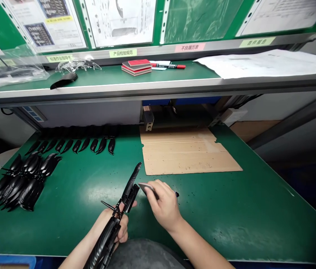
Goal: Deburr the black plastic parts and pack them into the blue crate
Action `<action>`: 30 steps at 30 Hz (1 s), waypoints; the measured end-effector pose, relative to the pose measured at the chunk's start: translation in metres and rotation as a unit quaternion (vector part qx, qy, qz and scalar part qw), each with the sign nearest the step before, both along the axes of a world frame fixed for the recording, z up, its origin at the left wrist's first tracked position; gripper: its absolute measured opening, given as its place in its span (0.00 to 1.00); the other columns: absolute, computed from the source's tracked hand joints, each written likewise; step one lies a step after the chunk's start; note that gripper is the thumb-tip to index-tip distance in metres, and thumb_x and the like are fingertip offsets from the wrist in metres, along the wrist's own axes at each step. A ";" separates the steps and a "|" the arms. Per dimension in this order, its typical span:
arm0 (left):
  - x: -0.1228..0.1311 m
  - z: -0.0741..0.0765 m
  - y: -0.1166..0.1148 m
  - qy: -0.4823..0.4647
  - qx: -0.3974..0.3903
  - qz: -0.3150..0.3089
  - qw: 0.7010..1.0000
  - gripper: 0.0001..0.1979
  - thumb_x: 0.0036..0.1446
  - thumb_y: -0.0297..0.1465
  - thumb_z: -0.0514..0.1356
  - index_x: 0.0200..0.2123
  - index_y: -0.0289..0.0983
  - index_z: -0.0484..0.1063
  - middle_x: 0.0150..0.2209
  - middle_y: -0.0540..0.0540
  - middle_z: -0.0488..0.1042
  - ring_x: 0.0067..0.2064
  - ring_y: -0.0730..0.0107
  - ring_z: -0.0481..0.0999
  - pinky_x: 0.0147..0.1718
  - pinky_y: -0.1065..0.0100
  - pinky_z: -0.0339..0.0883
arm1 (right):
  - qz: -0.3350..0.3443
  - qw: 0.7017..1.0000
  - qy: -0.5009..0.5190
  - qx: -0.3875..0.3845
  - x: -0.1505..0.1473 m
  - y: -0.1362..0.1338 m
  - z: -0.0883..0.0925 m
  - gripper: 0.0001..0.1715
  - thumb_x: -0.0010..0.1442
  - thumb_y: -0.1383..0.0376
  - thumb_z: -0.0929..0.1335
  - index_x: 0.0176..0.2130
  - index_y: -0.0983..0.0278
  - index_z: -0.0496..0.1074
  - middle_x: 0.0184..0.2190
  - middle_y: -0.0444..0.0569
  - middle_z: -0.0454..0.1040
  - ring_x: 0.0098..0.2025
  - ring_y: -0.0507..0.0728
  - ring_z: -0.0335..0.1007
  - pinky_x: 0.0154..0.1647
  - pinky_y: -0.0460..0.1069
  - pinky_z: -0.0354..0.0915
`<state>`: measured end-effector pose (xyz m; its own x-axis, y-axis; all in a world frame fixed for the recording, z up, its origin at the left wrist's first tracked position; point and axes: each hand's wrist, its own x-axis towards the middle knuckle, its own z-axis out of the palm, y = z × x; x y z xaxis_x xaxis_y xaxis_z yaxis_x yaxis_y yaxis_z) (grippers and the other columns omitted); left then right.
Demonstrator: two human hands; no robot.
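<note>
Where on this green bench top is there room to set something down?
Right of the cardboard sheet and right hand, out to the bench top's edge, largely bare; also between the left hand and the stacked black blades. Crowded: the left side, with those stacks and a blade row behind.

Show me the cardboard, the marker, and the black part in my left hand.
Cardboard (184,152): head view, middle of its flat face.
Marker (169,66): head view, on its dark barrel.
Black part (105,237): head view, on its lower blade.
</note>
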<state>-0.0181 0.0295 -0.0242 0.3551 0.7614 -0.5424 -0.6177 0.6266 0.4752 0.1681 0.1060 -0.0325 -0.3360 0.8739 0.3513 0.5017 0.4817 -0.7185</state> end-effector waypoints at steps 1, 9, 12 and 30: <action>0.000 -0.001 0.000 -0.009 0.002 -0.005 1.000 0.16 0.59 0.36 0.59 0.44 0.30 0.72 0.11 0.53 0.65 0.11 0.80 0.56 0.16 0.71 0.48 | 0.024 0.999 -0.013 0.031 0.000 -0.001 0.000 0.11 0.65 0.65 0.61 0.44 0.61 0.71 0.32 0.48 0.72 0.34 0.55 0.65 0.36 0.50 0.57; 0.004 -0.006 -0.001 -0.015 0.006 0.025 1.000 0.11 0.60 0.32 0.55 0.35 0.32 0.74 0.10 0.55 0.61 0.11 0.80 0.52 0.15 0.73 0.46 | 0.095 0.994 0.030 -0.035 -0.020 -0.015 0.004 0.14 0.67 0.66 0.59 0.45 0.63 0.70 0.33 0.49 0.68 0.37 0.56 0.65 0.40 0.52 0.61; 0.005 -0.006 -0.003 -0.010 0.019 0.041 0.999 0.13 0.61 0.33 0.53 0.30 0.32 0.74 0.10 0.55 0.60 0.11 0.82 0.50 0.15 0.73 0.46 | 0.095 0.988 0.086 -0.090 -0.019 -0.015 0.014 0.14 0.67 0.64 0.58 0.43 0.63 0.71 0.34 0.49 0.68 0.37 0.54 0.66 0.40 0.50 0.63; -0.032 0.055 0.017 0.547 0.246 -0.295 0.743 0.36 0.59 0.47 0.51 0.67 0.46 0.42 0.28 0.50 0.68 0.29 0.64 0.66 0.32 0.66 0.60 | 0.153 0.985 -0.084 -0.015 0.028 0.022 0.038 0.16 0.64 0.56 0.64 0.49 0.58 0.69 0.44 0.49 0.73 0.48 0.57 0.66 0.50 0.52 0.59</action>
